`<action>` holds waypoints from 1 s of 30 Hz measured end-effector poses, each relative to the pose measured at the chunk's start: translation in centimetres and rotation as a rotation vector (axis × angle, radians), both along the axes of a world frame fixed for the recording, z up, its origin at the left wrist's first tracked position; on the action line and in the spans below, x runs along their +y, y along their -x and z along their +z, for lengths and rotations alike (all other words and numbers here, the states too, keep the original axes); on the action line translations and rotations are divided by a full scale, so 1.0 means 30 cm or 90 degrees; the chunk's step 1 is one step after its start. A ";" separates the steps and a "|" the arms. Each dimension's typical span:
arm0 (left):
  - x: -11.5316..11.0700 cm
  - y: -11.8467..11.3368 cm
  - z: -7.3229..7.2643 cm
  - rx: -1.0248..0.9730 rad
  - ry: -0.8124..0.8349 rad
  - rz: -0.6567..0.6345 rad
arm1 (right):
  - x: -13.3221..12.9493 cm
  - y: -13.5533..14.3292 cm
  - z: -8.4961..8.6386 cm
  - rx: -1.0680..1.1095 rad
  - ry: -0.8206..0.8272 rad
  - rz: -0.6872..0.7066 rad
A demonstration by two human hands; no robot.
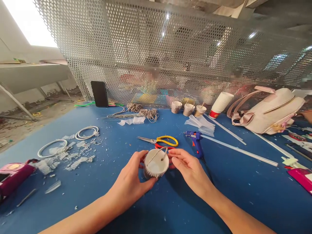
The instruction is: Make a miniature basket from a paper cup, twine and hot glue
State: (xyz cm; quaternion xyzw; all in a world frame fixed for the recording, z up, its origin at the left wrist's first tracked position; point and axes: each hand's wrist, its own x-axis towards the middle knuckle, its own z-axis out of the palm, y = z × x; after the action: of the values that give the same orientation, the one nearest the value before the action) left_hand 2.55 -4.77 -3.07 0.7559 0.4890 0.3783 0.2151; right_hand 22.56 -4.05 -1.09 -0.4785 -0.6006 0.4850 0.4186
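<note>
A small round pale cup [156,162] with a rough, fringed side and a twisted cord across its top is held above the blue table [104,182]. My left hand [133,177] wraps round its left side, the thumb at the lower front. On the right, my right hand [188,167] has its fingertips against the cup's side near the cord, its fingers bent and partly hidden behind the cup. Just beyond the cup lie scissors [168,140] with yellow and red handles. A blue glue gun [196,143] with a long clear stick rests to the right.
Three small cups [188,110], stacked paper cups [221,104] and a pink backpack [275,110] stand at the back right. Cord bundles [148,113] and a phone [99,94] are near the mesh panel [122,48]. White rings [52,148] and plastic scraps lie left.
</note>
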 end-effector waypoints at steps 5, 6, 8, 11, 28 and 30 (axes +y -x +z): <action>-0.002 0.000 -0.010 0.022 0.000 -0.006 | 0.004 0.002 -0.012 0.017 0.001 -0.003; -0.003 0.001 -0.013 0.026 0.003 -0.009 | 0.004 0.002 -0.013 0.017 0.003 -0.005; -0.005 0.003 -0.020 0.031 0.003 -0.015 | 0.003 0.002 -0.011 0.014 0.006 -0.004; -0.008 0.005 -0.038 0.039 -0.016 -0.014 | 0.000 0.003 -0.006 0.016 0.003 0.010; -0.029 0.035 0.006 0.042 0.043 -0.133 | 0.015 0.014 -0.008 0.035 0.002 0.049; -0.031 0.039 0.033 0.031 0.098 -0.147 | 0.018 0.013 -0.011 0.038 -0.001 0.056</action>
State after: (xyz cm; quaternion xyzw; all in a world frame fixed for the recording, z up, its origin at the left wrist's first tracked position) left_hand 1.39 -5.71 -2.09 0.7973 0.4315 0.2943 0.3025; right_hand 22.18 -3.52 -1.41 -0.4366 -0.6087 0.5167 0.4146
